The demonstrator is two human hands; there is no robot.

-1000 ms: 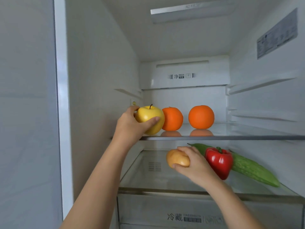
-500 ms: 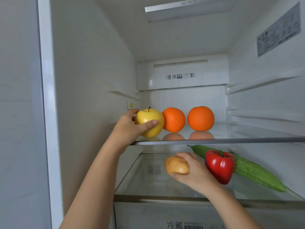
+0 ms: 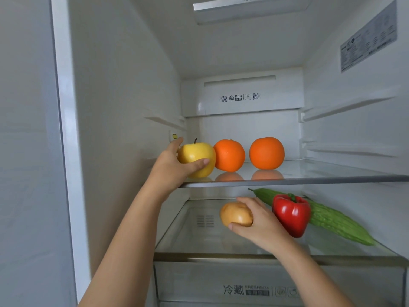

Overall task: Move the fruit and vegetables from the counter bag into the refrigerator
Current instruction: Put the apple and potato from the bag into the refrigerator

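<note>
My left hand (image 3: 174,165) grips a yellow apple (image 3: 194,155) that sits at the left end of the upper glass shelf (image 3: 321,177), touching an orange (image 3: 229,155); a second orange (image 3: 266,152) stands further right. Below, my right hand (image 3: 259,222) holds a tan potato (image 3: 235,213) just above the lower glass shelf (image 3: 194,240). Right of it stand a red bell pepper (image 3: 291,214) and, behind that, a long green bitter gourd (image 3: 336,220) lying diagonally.
The refrigerator's left wall (image 3: 124,107) is close beside my left arm. A drawer front (image 3: 221,284) with printed lettering sits below the lower shelf. Shelf rails line the right wall (image 3: 354,111). The counter bag is out of view.
The view has shifted slightly. My left hand has set the apple a little further in beside the orange; my right hand with the potato has stayed nearly in place.
</note>
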